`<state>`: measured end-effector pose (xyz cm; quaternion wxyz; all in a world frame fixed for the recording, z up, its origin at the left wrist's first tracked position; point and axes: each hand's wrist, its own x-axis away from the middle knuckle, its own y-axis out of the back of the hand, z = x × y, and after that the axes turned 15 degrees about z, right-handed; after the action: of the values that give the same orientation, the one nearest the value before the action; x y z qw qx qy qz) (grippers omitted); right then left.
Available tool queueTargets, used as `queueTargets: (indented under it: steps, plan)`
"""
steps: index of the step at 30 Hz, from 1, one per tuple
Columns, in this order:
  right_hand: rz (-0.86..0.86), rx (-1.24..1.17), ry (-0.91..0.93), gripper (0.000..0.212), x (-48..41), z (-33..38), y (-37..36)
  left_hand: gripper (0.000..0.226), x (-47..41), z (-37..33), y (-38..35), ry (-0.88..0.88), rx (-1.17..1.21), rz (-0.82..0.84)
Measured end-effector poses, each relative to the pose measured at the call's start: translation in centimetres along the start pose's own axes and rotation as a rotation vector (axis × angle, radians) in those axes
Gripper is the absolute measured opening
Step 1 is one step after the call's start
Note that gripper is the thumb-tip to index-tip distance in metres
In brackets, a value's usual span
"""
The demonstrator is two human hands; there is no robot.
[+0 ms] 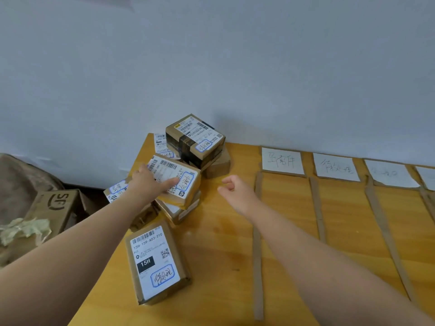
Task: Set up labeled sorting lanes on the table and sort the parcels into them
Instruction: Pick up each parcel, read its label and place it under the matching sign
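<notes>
**Left hand flat on a parcel**

The left hand (150,182) lay flat, fingers straight, on a brown cardboard parcel (188,184) stacked on others at the table's (223,255) left end. The right hand (235,191) hung loosely curled over the yellow wood, holding nothing. Nearer lay a box (157,262) labelled "15H-159-A03-210" and "15H". Handwritten white cards (282,161) headed lanes split by cardboard strips (257,231). An "SF" carton (56,203) sat off the table.

Your left hand (146,182): bare. Your left forearm (89,231): bare all the way to the edge of view. Your right hand (237,194): bare. Your right forearm (317,250): bare likewise, broadening toward the lower corner.
</notes>
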<state>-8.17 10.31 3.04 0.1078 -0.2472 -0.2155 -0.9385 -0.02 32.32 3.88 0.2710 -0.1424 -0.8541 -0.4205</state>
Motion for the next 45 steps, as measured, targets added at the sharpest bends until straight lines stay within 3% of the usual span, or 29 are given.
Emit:
queueTargets:
  steps: [6,12,16,21,23,25,28,31,42,45]
  plan:
    - [0.146,-0.324,-0.054,0.064,-1.2,0.3,-1.1,0.096,1.3,0.5,-0.9,-0.153,0.033,-0.064]
    - [0.180,-0.638,0.019,0.046,-1.6,0.0,-2.8,0.062,3.5,-0.2,-2.0,-0.388,-0.023,-0.107]
    - [0.125,-0.671,0.066,0.055,0.0,-0.5,-1.4,0.046,5.5,-2.3,-2.2,-0.580,-0.005,-0.139]
    - [0.151,-0.616,0.141,0.087,2.6,-1.1,1.9,0.025,7.8,-6.1,-1.9,-0.659,0.198,-0.058]
    - [0.170,-0.546,0.144,0.093,3.4,-1.2,2.9,0.027,8.1,-7.4,-2.1,-0.698,0.331,-0.025]
    - [0.177,-0.468,0.162,0.085,4.2,-1.0,3.6,0.035,8.3,-8.7,-2.5,-0.730,0.433,0.009]
    - [0.072,-0.517,0.231,0.078,5.3,-0.9,4.7,0.051,8.0,-9.9,-3.3,-0.757,0.514,0.057]
    - [-0.002,-0.519,0.273,0.079,6.2,-0.8,5.6,0.059,8.0,-10.2,-3.8,-0.726,0.544,0.078]
    - [-0.050,-0.544,0.320,0.080,7.7,-1.3,5.9,0.053,9.2,-11.0,-4.4,-0.710,0.480,0.102]
    - [-0.104,-0.528,0.330,0.076,8.1,-1.5,6.3,0.057,8.8,-11.2,-4.6,-0.655,0.460,0.216]
